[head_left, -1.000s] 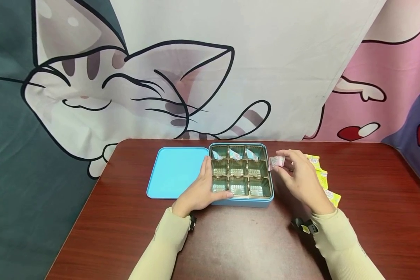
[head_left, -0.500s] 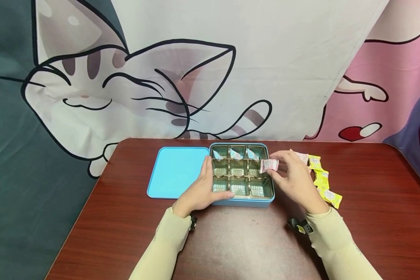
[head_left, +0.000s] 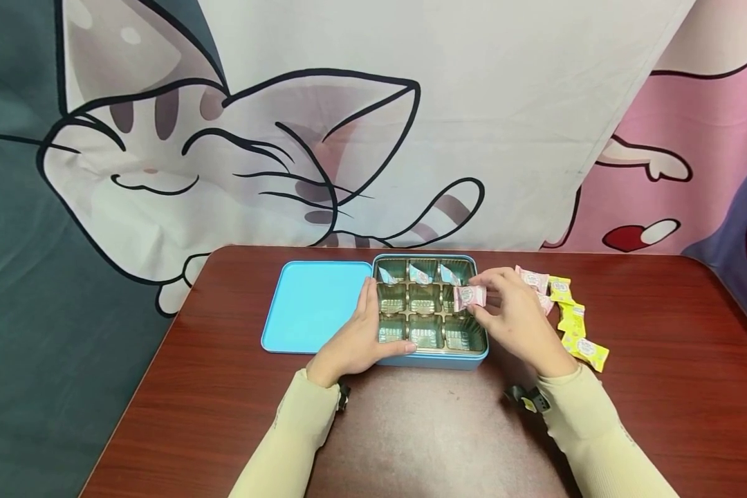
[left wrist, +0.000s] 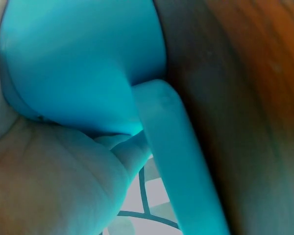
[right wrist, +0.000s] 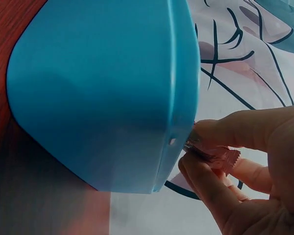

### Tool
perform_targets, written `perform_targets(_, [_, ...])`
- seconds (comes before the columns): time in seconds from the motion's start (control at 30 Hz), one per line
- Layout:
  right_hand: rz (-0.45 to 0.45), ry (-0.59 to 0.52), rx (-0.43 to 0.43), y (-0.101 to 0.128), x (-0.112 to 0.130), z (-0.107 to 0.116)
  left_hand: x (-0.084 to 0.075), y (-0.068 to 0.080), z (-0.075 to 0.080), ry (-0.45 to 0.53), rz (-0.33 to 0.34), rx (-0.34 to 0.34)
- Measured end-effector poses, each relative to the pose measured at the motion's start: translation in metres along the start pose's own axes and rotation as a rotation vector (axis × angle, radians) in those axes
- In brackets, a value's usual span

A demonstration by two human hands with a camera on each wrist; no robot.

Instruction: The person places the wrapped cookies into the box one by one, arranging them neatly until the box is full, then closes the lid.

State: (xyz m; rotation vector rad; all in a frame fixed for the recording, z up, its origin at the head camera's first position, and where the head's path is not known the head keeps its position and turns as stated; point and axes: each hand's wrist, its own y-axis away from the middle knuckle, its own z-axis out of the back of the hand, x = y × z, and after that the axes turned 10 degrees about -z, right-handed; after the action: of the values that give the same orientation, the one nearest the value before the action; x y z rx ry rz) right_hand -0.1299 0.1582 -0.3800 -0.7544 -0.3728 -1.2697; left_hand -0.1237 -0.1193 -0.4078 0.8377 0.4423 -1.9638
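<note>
1. Nearest, across the reddish-brown desk (head_left: pixel 436 443): two forearms in pale sleeves (head_left: pixel 286 439), with a dark wristband (head_left: pixel 344 396) at each wrist.
2. At the near left corner of a blue tin (head_left: pixel 432 361): the left hand (head_left: pixel 351 339), grip spread, fingers straight along the side wall, thumb on the front rim.
3. Over the middle row's right-hand compartment: a pink-wrapped packet (head_left: pixel 469 297), pinched between thumb and fingers in the grip of the right hand (head_left: pixel 523 321).
4. Flat beside the tin, to its left: a plain blue lid (head_left: pixel 314 308).
5. Loose, beyond the right hand: pink packets (head_left: pixel 532 279) and yellow packets (head_left: pixel 571 318).
6. In the far row of nine gold compartments (head_left: pixel 425 332): three blue-and-white packets (head_left: pixel 420 275), one apiece.
7. Farthest, behind everything: hanging fabric (head_left: pixel 504 124) printed with a smiling cat.
</note>
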Motion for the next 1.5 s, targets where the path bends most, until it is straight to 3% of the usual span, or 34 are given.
perform_targets(0.4, [0.032, 0.055, 0.052, -0.003, -0.002, -0.008, -0.001, 0.0, 0.001, 0.003, 0.004, 0.003])
perform_targets(0.8, [0.036, 0.113, 0.052, -0.003, 0.001, -0.013, 0.0, -0.001, 0.001, -0.003, -0.006, 0.006])
perform_targets(1.5, [0.082, 0.262, 0.176, -0.012, 0.011, -0.012, -0.001, -0.001, 0.001, -0.002, -0.007, 0.002])
